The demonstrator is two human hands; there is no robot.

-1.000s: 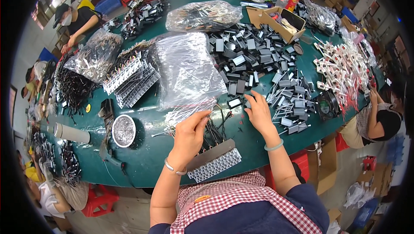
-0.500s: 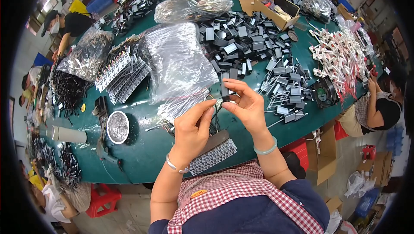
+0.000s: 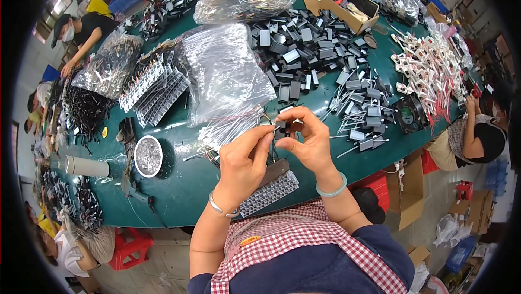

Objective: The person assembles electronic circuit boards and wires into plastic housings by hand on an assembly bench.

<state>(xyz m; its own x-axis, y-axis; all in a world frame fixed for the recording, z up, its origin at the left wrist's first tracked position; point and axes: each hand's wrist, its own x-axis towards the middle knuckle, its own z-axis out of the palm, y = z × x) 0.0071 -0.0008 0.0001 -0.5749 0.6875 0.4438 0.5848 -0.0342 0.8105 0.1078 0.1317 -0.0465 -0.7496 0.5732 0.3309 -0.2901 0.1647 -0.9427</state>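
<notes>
In front of my chest, the fingers and thumb of my right hand [image 3: 309, 145] grip a small black plastic housing [image 3: 281, 127]. My left hand [image 3: 243, 155] meets it from the other side in a pinch; whatever sits between those fingertips is too small to make out. Below the hands, a panel of small circuit boards [image 3: 271, 192] lies at the table edge. White sticks or ties [image 3: 233, 129] spill from a clear plastic bag [image 3: 228, 77] just beyond my left hand. A big heap of black housings [image 3: 309, 50] spreads farther off.
Housings with white sticks attached [image 3: 364, 107] lie to the right, beside a black fan [image 3: 410, 114] and white parts with red wires [image 3: 429, 71]. At left stand a white bowl [image 3: 148, 157], a soldering tool or glue gun [image 3: 135, 193] and a pale bottle [image 3: 87, 167]. Co-workers sit on both sides.
My right hand has turned and drawn slightly nearer, tilting the black housing from upright to a more end-on view. My left hand stays almost in place.
</notes>
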